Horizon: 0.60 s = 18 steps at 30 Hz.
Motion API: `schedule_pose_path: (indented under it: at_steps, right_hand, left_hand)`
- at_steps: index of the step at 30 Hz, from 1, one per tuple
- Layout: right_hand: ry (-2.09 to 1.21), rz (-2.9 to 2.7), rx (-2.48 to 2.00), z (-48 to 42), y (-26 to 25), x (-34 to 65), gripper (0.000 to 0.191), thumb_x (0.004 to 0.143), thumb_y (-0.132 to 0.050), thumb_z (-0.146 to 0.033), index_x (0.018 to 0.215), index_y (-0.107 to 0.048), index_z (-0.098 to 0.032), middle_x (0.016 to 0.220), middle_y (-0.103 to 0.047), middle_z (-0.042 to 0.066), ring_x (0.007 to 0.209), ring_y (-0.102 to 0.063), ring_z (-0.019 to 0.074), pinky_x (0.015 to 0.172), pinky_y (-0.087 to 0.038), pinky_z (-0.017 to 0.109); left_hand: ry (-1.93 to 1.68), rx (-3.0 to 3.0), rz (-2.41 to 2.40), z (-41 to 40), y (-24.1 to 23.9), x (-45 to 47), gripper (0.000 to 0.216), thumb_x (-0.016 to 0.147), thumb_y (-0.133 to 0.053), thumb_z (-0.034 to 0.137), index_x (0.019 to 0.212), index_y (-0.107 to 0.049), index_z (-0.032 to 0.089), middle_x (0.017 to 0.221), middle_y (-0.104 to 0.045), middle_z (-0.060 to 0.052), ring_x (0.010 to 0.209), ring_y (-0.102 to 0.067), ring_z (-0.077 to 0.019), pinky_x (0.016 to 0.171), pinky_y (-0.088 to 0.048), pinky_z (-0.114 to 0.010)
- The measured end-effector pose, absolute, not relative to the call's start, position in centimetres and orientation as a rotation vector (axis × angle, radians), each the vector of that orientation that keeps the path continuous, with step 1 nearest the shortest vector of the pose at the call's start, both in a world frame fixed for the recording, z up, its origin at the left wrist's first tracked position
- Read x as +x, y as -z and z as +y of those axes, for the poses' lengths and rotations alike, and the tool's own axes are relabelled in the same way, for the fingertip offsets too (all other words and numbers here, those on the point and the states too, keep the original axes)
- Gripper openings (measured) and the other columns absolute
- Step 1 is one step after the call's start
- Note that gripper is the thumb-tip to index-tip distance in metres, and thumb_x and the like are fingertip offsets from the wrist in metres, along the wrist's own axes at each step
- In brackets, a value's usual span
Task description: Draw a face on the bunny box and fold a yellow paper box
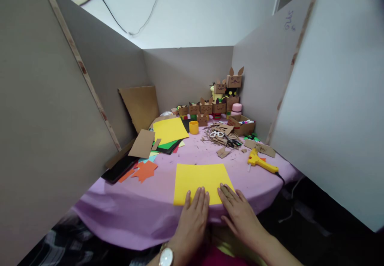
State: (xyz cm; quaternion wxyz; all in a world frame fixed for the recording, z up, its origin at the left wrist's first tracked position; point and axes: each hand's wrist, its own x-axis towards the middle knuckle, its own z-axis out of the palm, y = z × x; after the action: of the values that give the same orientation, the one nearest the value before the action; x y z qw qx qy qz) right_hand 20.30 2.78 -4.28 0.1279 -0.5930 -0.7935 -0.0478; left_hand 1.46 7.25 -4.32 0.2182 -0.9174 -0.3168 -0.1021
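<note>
Left hand (193,214) and right hand (240,212) lie flat, fingers extended, pressing the yellow paper sheet's (201,176) near edge; nothing gripped.

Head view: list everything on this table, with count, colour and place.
tablecloth: one, lilac, under everything
paper sheet: one, yellow, front centre
glue gun: one, yellow, right of the sheet
paper stack: one, yellow on top, back left
cup: one, yellow, beside the stack
rabbit boxes: several, brown cardboard, back corner
scissors: one, white-handled, behind the sheet
cutouts: a few, orange, left of the sheet
left hand: flat, open, on the sheet's near edge
right hand: flat, open, at the sheet's near right corner
</note>
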Motion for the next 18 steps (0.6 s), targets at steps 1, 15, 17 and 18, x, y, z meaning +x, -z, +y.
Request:
schedule_pose_path:
  at_steps: [1,15,17,18]
  right_hand:
    - [0.139,-2.314,-1.729,2.8,4.2,20.3,0.064,0.074,-0.044,-0.009,0.137,-0.032,-0.009,0.143,-0.033,0.012,0.131,-0.029,0.0266,0.103,-0.031,0.05]
    - [0.121,-2.249,-1.704,2.8,4.4,20.2,0.062,0.077,-0.045,-0.013,0.138,-0.031,-0.013,0.143,-0.033,0.012,0.132,-0.029,0.0253,0.104,-0.029,0.049]
    - [0.128,-2.248,-1.701,2.8,4.4,20.2,0.059,0.08,-0.045,-0.016,0.137,-0.032,-0.013,0.142,-0.035,0.011,0.131,-0.03,0.025,0.103,-0.03,0.049]
    - [0.135,-2.247,-1.7,2.8,4.4,20.2,0.057,0.081,-0.044,-0.017,0.137,-0.033,-0.013,0.142,-0.036,0.011,0.131,-0.031,0.0249,0.103,-0.031,0.049]
  left_hand:
    - [0.286,-2.524,-0.889,7.3,4.3,0.8,0.06,0.073,-0.031,0.0,0.131,-0.041,0.01,0.136,-0.048,-0.013,0.126,-0.041,-0.0264,0.1,-0.028,-0.05]
    - [0.406,-2.375,-1.017,9.0,3.6,-6.6,0.042,0.09,-0.036,0.025,0.13,-0.041,0.016,0.133,-0.05,-0.016,0.121,-0.047,-0.0298,0.101,-0.019,-0.061]
    - [0.418,-2.402,-0.946,8.8,3.4,-5.5,0.044,0.09,-0.035,0.017,0.133,-0.037,0.021,0.138,-0.045,-0.009,0.126,-0.041,-0.0257,0.106,-0.004,-0.058]
    - [0.421,-2.422,-0.893,8.8,3.3,-5.0,0.046,0.089,-0.034,0.011,0.134,-0.036,0.023,0.138,-0.045,-0.007,0.127,-0.039,-0.0237,0.106,0.004,-0.056]
